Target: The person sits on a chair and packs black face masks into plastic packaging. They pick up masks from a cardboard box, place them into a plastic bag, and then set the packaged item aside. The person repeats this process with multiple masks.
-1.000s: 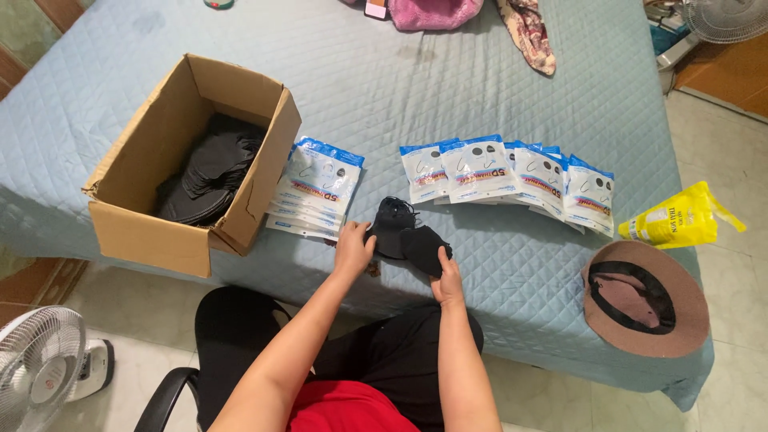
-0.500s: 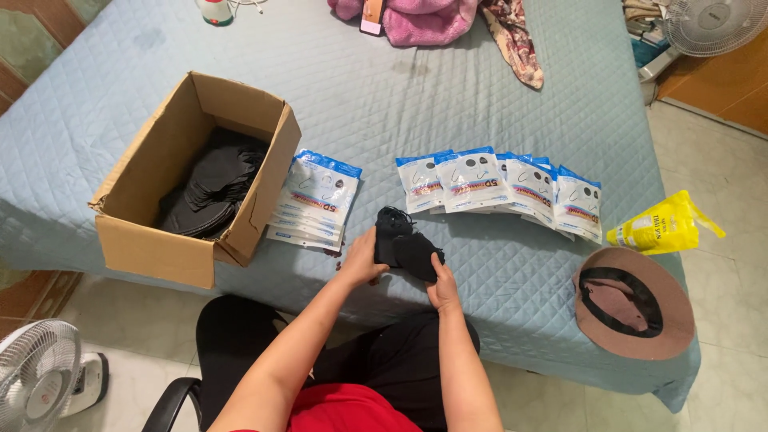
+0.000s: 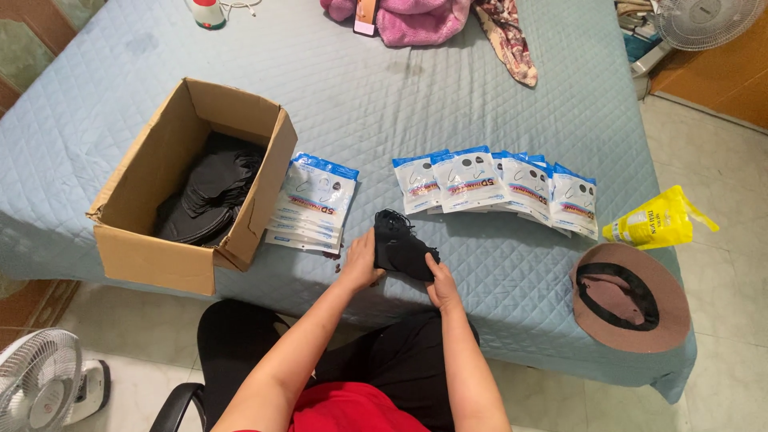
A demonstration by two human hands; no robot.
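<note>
One cardboard box [image 3: 160, 240] sits open on the bed [image 3: 384, 104], with a heap of black masks [image 3: 204, 200] inside too bunched together to count. Just beside the box lies one stack of white-and-blue packets [image 3: 312, 204], at least three deep by the edges showing. Farther along, one overlapping row of the same packets [image 3: 496, 188] shows five or six faces. One small bundle of black masks [image 3: 400, 244] rests between two hands. There is one brown hat [image 3: 632, 298], one yellow bag [image 3: 656, 220], one pink bag [image 3: 420, 18], and two fans: a floor fan [image 3: 36, 388] and another fan [image 3: 704, 20].
</note>
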